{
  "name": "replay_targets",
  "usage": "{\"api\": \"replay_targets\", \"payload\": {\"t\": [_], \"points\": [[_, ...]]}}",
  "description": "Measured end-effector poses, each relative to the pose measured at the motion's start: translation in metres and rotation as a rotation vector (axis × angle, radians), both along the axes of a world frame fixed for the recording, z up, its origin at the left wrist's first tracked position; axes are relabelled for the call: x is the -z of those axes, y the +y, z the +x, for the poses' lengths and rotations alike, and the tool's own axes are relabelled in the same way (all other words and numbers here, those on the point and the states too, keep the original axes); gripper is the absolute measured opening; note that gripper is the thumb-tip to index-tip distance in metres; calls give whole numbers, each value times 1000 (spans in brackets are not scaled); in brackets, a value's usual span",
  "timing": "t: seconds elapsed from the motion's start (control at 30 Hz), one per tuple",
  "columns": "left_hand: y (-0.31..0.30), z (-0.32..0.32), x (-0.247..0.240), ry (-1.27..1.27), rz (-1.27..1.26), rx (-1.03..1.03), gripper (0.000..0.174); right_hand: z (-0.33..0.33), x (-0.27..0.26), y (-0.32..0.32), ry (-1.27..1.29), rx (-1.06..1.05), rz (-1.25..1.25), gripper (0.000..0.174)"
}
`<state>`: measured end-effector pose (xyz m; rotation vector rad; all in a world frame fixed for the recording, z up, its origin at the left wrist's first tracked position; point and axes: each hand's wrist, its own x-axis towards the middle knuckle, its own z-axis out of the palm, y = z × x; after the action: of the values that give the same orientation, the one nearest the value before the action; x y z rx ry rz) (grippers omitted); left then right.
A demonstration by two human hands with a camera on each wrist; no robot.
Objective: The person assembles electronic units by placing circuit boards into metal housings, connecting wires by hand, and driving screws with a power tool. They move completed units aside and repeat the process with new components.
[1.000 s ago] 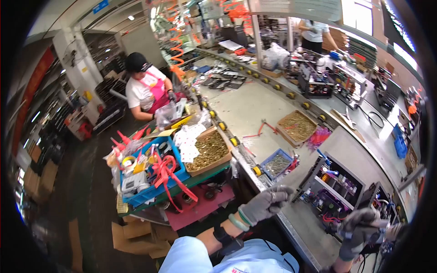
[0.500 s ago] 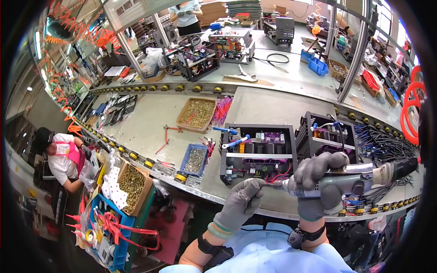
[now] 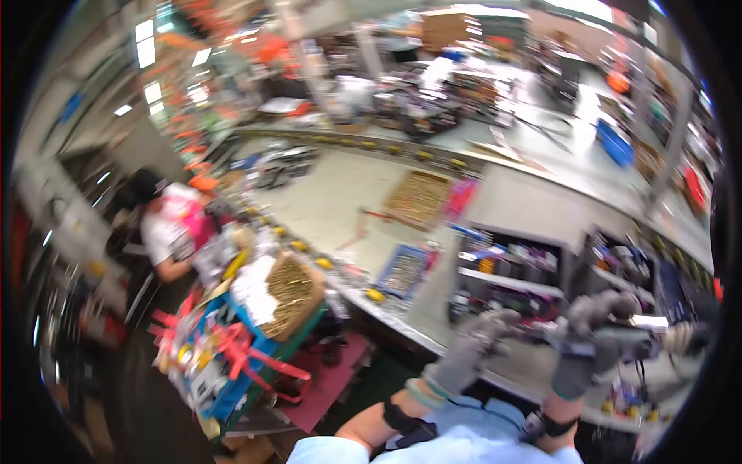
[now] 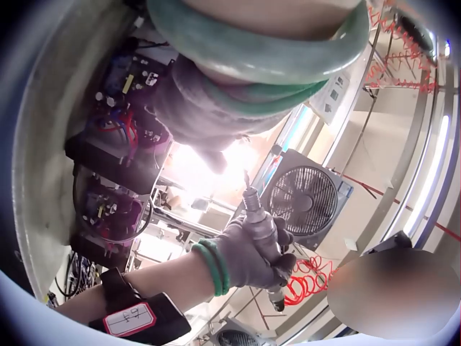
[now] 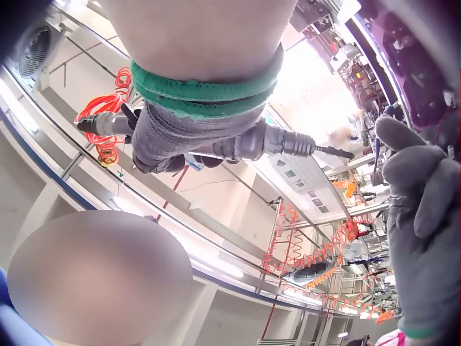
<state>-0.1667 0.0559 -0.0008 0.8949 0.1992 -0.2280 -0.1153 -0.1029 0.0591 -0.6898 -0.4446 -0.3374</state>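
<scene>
In the head view my gloved right hand (image 3: pixel 593 344) grips an air screwdriver (image 5: pixel 248 142), its bit pointing left toward my other hand. My gloved left hand (image 3: pixel 466 352) is by the bit's tip, and in the right wrist view its fingers are bent, with a gap between them and the bit. Whether the left fingers hold something small I cannot tell. Just beyond both hands stands an open black chassis (image 3: pixel 510 283) with purple circuit boards and a metal crossbar. A second open chassis (image 3: pixel 627 267) stands to its right.
A blue tray of small metal parts (image 3: pixel 402 271) and a cardboard box of brass-coloured parts (image 3: pixel 417 199) lie left of the chassis. Rollers line the bench. At lower left is a blue crate (image 3: pixel 232 390) with red strapping. A person (image 3: pixel 176 228) works at far left.
The head view swung right, then partly back left, and is now blurred. The right hand brought the air screwdriver in beside the left hand; the bit touched the left fingers half a second ago.
</scene>
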Motion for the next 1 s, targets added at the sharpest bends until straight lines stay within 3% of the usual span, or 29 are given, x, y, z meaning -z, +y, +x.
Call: {"api": "replay_targets", "payload": {"t": [0.1,0.13,0.2,0.3,0.4,0.47,0.6,0.73,0.8,0.87,0.9,0.93,1.0], "points": [[-4,0,24,-40,-122,-128,36,5,4,0,4,-173,-56,59],[-2,3,30,-69,-153,-138,35,3,0,10,-5,-109,-12,61],[-2,3,28,-30,-132,-224,31,18,14,10,-165,-209,-47,71],[-6,6,28,-13,-304,-116,28,16,18,8,-28,-143,-69,68],[-7,9,29,-11,-358,-99,30,26,28,-1,-64,-342,-111,67],[-6,12,25,16,-310,-128,31,12,15,13,-152,-121,-151,67],[-8,13,11,89,-215,-148,35,0,-1,14,-108,-80,-188,67],[-11,15,11,35,-318,-124,36,0,-3,21,-189,-5,-210,64],[-11,11,12,7,-328,-103,37,14,-1,10,-310,-159,-303,58],[-11,11,13,28,-295,-124,36,0,-1,17,-245,-120,-173,56],[-12,10,14,50,-263,-150,36,17,16,2,-321,-270,-281,57],[-13,10,13,52,-276,-148,36,20,21,3,-318,-270,-294,57],[-15,11,12,54,-227,-199,36,20,14,8,-364,-368,-138,57]]}}
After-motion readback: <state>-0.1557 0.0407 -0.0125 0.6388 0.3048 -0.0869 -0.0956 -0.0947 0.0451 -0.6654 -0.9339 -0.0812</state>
